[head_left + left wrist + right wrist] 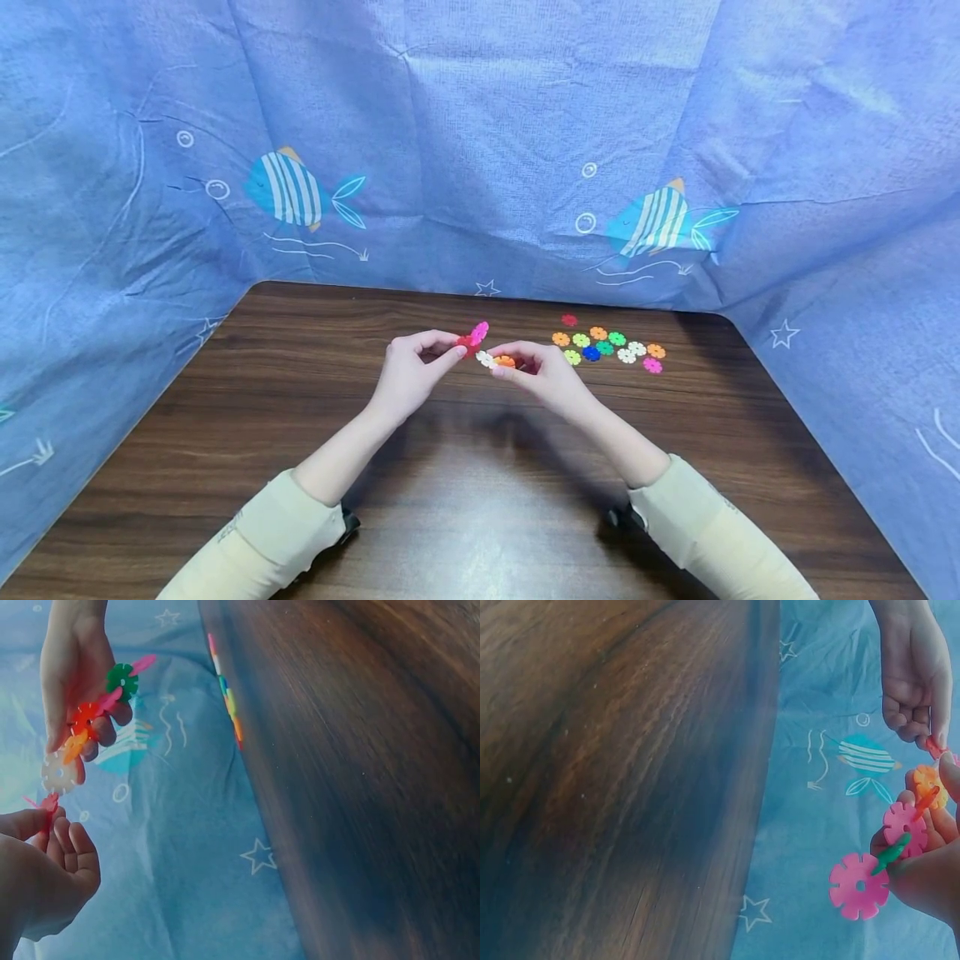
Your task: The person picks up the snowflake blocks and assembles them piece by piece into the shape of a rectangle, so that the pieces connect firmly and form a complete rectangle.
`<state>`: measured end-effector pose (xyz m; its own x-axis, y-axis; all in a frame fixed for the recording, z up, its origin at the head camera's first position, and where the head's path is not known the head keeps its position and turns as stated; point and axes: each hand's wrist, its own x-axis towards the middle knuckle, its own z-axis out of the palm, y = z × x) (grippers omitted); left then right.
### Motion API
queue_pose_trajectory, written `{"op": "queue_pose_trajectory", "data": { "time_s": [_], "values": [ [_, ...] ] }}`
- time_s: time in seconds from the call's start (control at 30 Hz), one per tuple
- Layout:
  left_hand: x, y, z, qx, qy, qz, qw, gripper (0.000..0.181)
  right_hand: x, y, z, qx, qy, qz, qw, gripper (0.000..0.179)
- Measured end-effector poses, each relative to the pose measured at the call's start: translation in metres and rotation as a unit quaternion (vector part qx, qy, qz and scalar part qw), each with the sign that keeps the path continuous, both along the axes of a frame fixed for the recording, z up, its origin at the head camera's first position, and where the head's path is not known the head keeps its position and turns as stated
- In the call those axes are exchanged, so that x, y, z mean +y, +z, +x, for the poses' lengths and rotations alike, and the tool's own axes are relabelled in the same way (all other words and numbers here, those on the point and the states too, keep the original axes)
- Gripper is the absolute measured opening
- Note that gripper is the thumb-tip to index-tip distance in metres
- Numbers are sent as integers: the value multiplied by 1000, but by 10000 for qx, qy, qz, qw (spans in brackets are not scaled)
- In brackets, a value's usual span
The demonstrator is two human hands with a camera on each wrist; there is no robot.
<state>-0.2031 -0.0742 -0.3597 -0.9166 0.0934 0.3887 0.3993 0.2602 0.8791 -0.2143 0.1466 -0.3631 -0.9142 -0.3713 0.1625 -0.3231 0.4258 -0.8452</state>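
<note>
My left hand (408, 367) pinches a red notched interlocking disc (468, 347) between thumb and index finger. A pink disc (480, 332) is joined to it. Opposite, my right hand (551, 379) holds a chain of interlocked discs. Its leading piece is a white disc (52, 766), followed by an orange one (73, 747) and a red-orange one (84, 716). Further along come a pink disc (900, 817), a green one (891, 855) and an end pink one (844, 881). In the left wrist view the red disc's edge is right at the white disc's rim.
Several loose discs lie flat to the right of my hands, among them a blue disc (592, 354), a red one (569, 320) and a pink one (652, 366). The brown wooden table (225, 433) ends at a blue fish-print cloth (487, 167).
</note>
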Motion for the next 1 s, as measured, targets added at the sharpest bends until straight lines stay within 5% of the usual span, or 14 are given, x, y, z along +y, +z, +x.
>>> {"op": "queue_pose_trajectory", "data": {
  "time_s": [0.73,1.0],
  "values": [
    [11,4,4,228,-113,-239,9994,15,-5,6,7,-835,-28,-863,9928,25],
    [12,-7,-8,137,-131,-507,9985,17,-7,-10,4,-1395,-70,-1204,9828,32]
  ]
}}
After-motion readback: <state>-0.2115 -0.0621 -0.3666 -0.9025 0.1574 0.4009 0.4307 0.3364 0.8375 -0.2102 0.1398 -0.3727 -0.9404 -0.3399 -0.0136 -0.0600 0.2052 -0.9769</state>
